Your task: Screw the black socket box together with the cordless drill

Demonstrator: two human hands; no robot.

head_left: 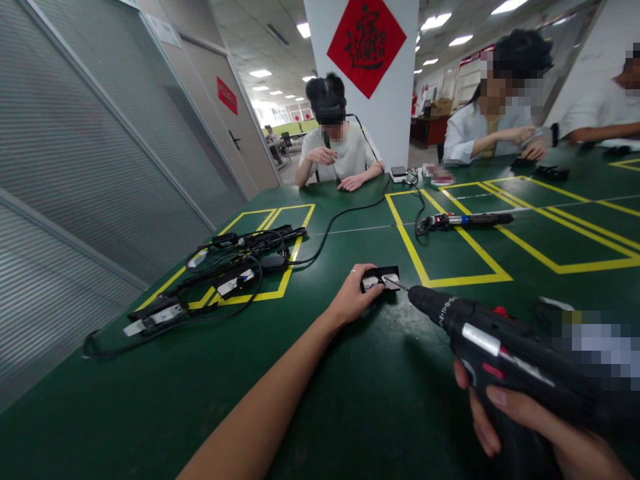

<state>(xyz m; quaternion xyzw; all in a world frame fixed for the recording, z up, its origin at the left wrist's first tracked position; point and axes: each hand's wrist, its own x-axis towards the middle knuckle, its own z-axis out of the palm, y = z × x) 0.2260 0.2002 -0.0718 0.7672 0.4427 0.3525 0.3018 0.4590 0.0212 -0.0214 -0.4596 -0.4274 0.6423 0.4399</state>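
Observation:
In the head view my left hand (353,293) is closed on the left end of a small black case with white labels (393,281), which lies on the green table. My right hand (530,420) is wrapped round the handle of a black cordless drill (500,353), its index finger near the trigger. The drill points left and away from me. Its thin bit (397,283) reaches over the black case, and the tip appears to meet the case close to my left thumb. The exact contact point is too small to make out.
Black power adapters with tangled cables (240,267) lie inside yellow tape outlines at the left. A pen-shaped electric tool (465,220) lies beyond the drill. A cable (345,212) runs across the green table (200,400) to a small white box (399,173). Several people sit at the far side.

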